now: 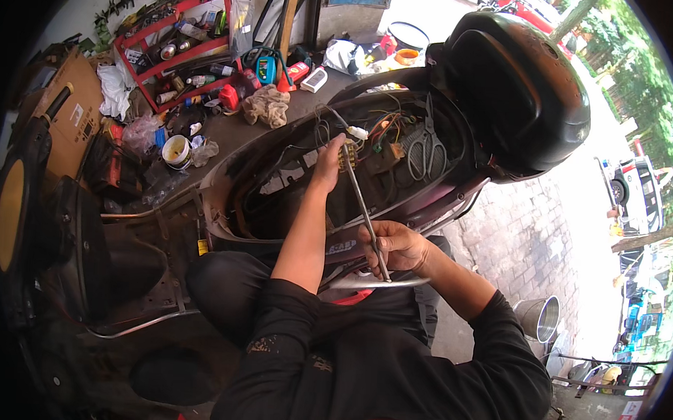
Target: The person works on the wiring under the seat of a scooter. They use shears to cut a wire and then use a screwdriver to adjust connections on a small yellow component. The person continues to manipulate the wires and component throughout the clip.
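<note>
My left hand (pixel 329 165) is closed on a small brass-coloured connector block (pixel 346 157) with wires, over the open underseat bay of a dark scooter (pixel 269 207). A long metal T-handle wrench (pixel 367 211) runs from that block down toward me, its crossbar blurred. My right hand (pixel 393 246) has its fingers around the shaft near the crossbar. Just beyond my left hand is a white plastic connector (pixel 356 132). Grey-handled scissors (pixel 427 158) lie in the bay beside loose coloured wires (pixel 389 122).
A black top box (pixel 522 90) is at the scooter's rear. A red rack (pixel 143 70), cardboard (pixel 70 116), a white bucket (pixel 176 152) and assorted clutter stand at the back left. A metal bucket (pixel 538 318) sits on the right by paving (pixel 515 240), with parked vehicles beyond.
</note>
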Tool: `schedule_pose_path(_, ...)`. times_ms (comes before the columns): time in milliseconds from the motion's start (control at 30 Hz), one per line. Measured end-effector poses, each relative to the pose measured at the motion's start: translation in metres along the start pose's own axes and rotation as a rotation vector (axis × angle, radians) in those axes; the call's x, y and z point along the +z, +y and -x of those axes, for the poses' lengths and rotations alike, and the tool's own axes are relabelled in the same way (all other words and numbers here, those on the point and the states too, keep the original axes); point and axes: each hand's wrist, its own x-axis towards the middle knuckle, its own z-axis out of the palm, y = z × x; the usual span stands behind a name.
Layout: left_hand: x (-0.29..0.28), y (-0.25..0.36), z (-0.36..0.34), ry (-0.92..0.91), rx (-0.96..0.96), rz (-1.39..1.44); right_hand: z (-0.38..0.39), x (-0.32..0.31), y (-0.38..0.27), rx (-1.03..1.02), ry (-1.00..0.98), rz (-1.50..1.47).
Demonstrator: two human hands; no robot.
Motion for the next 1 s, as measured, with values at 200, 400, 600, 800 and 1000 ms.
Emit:
schedule_pose_path(200, 0.002, -0.002, -0.002, 0.016, -0.003, 0.001, 0.008, 0.002, 0.003, 0.05, -0.019, 0.115)
schedule_pose_path(400, -0.003, -0.002, -0.007, 0.041, -0.063, 0.047, 0.03, 0.019, 0.006, 0.093, 0.048, 0.235)
schedule_pose_path(600, 0.027, 0.015, 0.012, 0.046, -0.024, -0.129, 0.038, 0.075, -0.028, 0.029, 0.241, 0.615)
schedule_pose_path(800, 0.006, -0.011, 0.007, 0.156, 0.124, -0.184, -0.069, 0.162, -0.059, -0.04, 0.351, 1.075)
schedule_pose_path(1000, 0.035, 0.019, 0.042, 0.157, 0.176, -0.033, -0.241, 0.222, -0.023, 0.091, 0.159, 1.157)
